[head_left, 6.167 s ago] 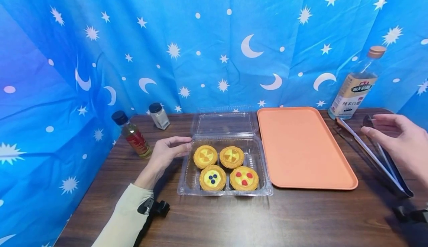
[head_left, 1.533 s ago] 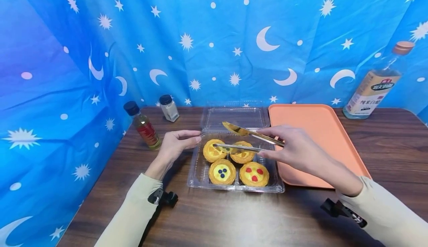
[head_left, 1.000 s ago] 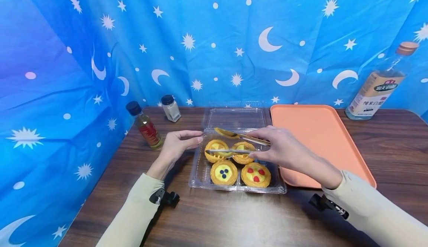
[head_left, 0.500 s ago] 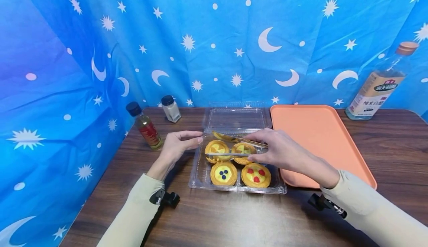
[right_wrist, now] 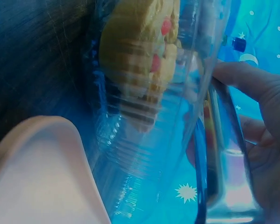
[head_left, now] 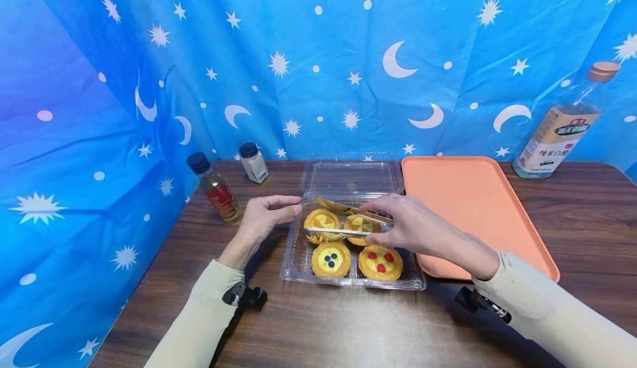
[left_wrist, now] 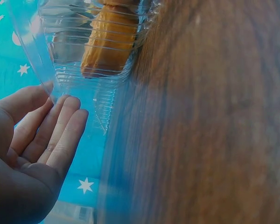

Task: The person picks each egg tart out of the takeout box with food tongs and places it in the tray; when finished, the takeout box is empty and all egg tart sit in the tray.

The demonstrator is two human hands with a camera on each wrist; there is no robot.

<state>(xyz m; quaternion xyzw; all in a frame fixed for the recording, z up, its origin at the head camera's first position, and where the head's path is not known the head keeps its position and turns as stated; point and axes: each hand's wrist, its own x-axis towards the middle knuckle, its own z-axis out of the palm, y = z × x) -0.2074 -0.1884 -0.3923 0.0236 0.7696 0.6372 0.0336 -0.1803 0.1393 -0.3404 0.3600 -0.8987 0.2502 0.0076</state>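
Note:
A clear plastic clamshell container [head_left: 293, 275] lies with its lid tipped back, holding several tarts. My left hand [head_left: 259, 219] pinches its left rim between thumb and fingers, also seen in the left wrist view. My right hand [head_left: 415, 221] grips metal food tongs [head_left: 325, 232] from the right. The tongs' tips spread over the back-left tart [head_left: 318, 218], one arm across its front, the other behind it. Beside it, the back-right tart [head_left: 365, 223] lies partly under the tongs. In front are a tart with blue berries [head_left: 320, 265] and one with red pieces [head_left: 369, 271].
An orange tray [head_left: 458, 180] lies right of the container. Behind it at right stands a large vinegar bottle [head_left: 557, 135]. At left are a small red-labelled bottle [head_left: 221, 196] and a shaker jar [head_left: 255, 164]. A blue star-patterned curtain [head_left: 298, 41] hangs behind.
My right hand took the tongs from right of the tray and brought them left over the back tarts. Over the last second they sank slightly. My left hand stays at the rim.

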